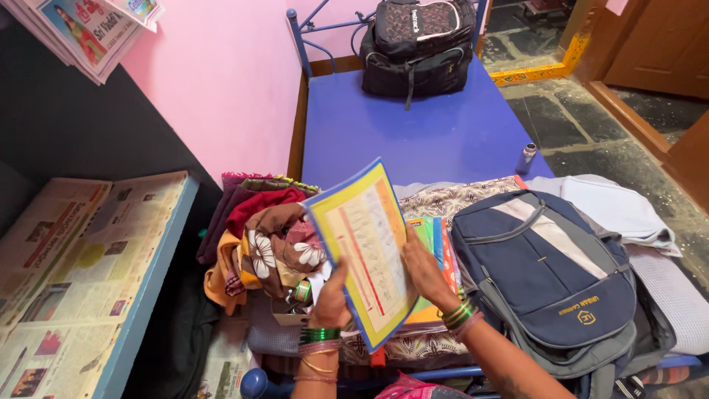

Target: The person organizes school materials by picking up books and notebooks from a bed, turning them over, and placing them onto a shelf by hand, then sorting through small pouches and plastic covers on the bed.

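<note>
yellow, blue-edged thin booklet (363,251) gripped in our left hand (330,299) and right hand (425,270), lifted off the coloured book stack (436,240) beside the closed navy backpack (546,273), nothing packed yet.

Beyond fingers: bare blue bed (428,133) up to the black bags (417,44).
Right of right hand (425,270): navy backpack (546,273) blocks, just beside.
Left of left hand (332,299): cloth pile (258,236), touching close.
Under fingers: book stack (436,240).
Between hands: held booklet (362,251).
</note>
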